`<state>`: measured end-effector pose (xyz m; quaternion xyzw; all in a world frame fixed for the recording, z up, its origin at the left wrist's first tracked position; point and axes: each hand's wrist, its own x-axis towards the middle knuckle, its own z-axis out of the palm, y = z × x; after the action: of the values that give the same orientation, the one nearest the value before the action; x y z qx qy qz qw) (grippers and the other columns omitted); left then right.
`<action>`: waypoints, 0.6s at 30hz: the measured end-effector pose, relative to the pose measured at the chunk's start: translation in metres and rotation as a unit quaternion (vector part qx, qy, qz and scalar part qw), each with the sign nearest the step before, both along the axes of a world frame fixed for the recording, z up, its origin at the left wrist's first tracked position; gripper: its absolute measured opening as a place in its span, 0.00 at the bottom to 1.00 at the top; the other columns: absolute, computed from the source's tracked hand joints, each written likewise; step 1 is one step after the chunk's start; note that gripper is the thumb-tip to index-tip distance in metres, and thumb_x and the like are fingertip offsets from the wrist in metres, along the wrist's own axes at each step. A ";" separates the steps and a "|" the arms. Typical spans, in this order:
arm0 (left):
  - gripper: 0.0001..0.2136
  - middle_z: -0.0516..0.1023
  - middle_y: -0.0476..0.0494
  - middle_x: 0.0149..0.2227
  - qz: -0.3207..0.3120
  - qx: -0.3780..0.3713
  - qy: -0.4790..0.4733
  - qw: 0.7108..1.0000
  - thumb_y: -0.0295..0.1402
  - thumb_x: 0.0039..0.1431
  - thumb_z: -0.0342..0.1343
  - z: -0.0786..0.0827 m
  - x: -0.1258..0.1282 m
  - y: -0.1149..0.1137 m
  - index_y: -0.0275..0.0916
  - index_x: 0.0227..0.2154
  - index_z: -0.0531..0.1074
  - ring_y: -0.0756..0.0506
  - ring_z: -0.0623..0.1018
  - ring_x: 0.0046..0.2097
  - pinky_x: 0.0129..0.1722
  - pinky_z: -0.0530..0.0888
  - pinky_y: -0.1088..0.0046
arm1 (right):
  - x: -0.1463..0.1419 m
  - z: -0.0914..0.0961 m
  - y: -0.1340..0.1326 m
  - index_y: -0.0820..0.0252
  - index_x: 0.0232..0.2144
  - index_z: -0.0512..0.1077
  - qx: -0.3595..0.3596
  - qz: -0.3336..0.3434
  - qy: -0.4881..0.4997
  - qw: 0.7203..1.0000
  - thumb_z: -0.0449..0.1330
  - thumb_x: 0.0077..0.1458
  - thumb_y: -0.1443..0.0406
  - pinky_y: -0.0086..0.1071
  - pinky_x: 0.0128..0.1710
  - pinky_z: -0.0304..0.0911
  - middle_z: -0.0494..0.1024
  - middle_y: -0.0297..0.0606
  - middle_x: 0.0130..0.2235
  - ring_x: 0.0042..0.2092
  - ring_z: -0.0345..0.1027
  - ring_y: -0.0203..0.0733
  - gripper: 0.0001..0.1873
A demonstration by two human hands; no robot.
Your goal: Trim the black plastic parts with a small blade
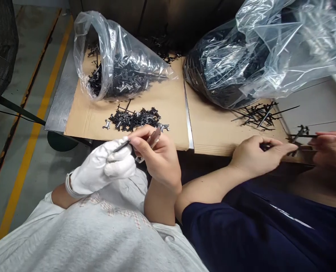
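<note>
My left hand point(102, 168), in a white glove, is closed in a pinch on a thin black plastic sprue point(120, 146). My bare right hand point(156, 155) is closed around a small metal cutter point(153, 138), whose tip meets the same piece. Both hands hover over my lap, just in front of a pile of small black plastic parts point(134, 119) on the cardboard-covered table point(168, 102). Behind the pile lies an open clear bag point(114, 60) with more black parts spilling from it.
To my right a co-worker in a dark blue shirt works with both hands point(258, 153) on black sprues point(257, 115). A large clear bag of black parts point(250, 56) lies behind them. The grey floor with a yellow line point(34, 128) is on the left.
</note>
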<state>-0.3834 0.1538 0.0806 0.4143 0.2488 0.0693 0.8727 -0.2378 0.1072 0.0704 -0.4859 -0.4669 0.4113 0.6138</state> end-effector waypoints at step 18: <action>0.10 0.78 0.37 0.47 0.240 0.589 0.415 0.650 0.30 0.67 0.49 -0.056 -0.008 0.157 0.38 0.46 0.72 0.41 0.77 0.47 0.50 0.72 0.66 | 0.060 -0.074 0.059 0.54 0.25 0.66 -0.204 -0.255 -0.233 0.916 0.58 0.57 0.57 0.37 0.35 0.56 0.70 0.34 0.24 0.29 0.61 0.41 0.12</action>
<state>-0.3911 0.3104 0.0243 0.7528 0.5826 0.2289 0.2037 -0.1780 0.1662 -0.0036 -0.7852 -0.3629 0.2022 0.4592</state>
